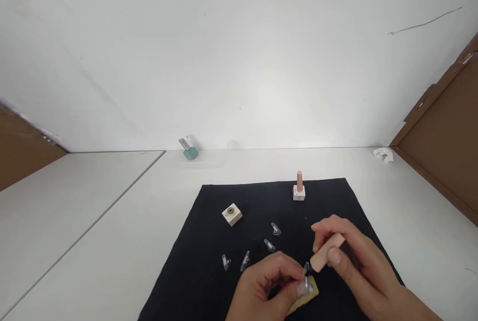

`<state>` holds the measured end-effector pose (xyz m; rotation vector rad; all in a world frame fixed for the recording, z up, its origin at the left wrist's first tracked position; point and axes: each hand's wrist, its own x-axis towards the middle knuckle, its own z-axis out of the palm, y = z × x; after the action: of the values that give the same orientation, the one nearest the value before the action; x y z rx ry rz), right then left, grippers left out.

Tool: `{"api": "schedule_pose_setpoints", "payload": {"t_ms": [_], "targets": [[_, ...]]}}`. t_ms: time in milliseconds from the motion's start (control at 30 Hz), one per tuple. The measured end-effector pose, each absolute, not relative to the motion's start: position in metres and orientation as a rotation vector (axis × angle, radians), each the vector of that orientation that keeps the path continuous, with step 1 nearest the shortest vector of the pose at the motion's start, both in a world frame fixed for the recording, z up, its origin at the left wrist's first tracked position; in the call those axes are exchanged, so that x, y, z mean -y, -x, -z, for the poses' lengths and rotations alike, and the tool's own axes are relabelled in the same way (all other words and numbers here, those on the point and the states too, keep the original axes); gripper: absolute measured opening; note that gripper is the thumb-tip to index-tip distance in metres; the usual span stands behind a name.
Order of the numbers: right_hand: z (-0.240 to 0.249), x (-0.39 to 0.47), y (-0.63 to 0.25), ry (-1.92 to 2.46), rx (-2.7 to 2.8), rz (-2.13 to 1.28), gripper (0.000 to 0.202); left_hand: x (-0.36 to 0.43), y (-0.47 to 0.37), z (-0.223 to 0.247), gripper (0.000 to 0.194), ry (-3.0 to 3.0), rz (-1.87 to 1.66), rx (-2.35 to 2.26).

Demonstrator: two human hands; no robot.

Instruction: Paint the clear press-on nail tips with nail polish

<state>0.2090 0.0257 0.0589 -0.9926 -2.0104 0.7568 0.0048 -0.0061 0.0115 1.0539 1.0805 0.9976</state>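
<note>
At the far left, a teal glass bottle with a slanted silver-grey cap [190, 153] stands on the white tabletop, behind the black cloth [182, 266] and apart from the work. On the cloth, a cream, square-sided bottle with a dark open neck [232, 215] is already uncapped. Right of it lie four small clear plastic clip-like pieces [245, 261], well apart from both the bottle and each other; whether any carries a coat is too small to tell, so how many are finished cannot be judged. The left hand [267, 286] pinches another clear plastic piece [305, 287] at the near edge, above a yellowish flat pad [312, 297]; its fingers hide part of that piece and much of the pad, so contact between the two is unclear. A closed cream bottle with a tall pink cap [299, 189] stands behind, near the cloth's far edge. The right hand [353, 261] grips a peach-pink block-shaped cap [327, 252], whose dark brush tip [309, 272] meets or nearly meets the held piece. Brushing of this one seems under way, with recapping not yet done. Both forearms are cut off by the frame's lower edge.
</note>
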Motion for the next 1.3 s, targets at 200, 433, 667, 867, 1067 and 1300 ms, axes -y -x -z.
{"api": "schedule_pose_setpoints", "payload": {"t_ms": [200,433,667,867,1067,1300], "targets": [[-0.053,-0.03,-0.209,1.026,1.925,-0.685,0.027,0.007,-0.005,-0.009,0.005,-1.067,-1.025,-1.065],[-0.053,-0.029,-0.209,0.983,2.059,-0.711,0.037,0.006,-0.007,-0.012,0.008,-1.02,-1.018,-1.075],[-0.053,-0.028,-0.209,0.995,1.982,-0.789,0.033,0.007,-0.007,-0.012,0.008,-1.044,-1.01,-1.089],[-0.054,-0.031,-0.207,1.002,2.001,-0.72,0.035,0.006,-0.006,-0.009,0.01,-1.082,-1.031,-1.082],[-0.056,-0.03,-0.207,0.989,2.054,-0.843,0.031,0.004,-0.003,-0.005,0.009,-1.118,-0.98,-1.076],[-0.059,-0.03,-0.208,1.023,1.957,-0.882,0.03,0.004,-0.003,-0.003,0.005,-1.098,-0.951,-1.103]]}}
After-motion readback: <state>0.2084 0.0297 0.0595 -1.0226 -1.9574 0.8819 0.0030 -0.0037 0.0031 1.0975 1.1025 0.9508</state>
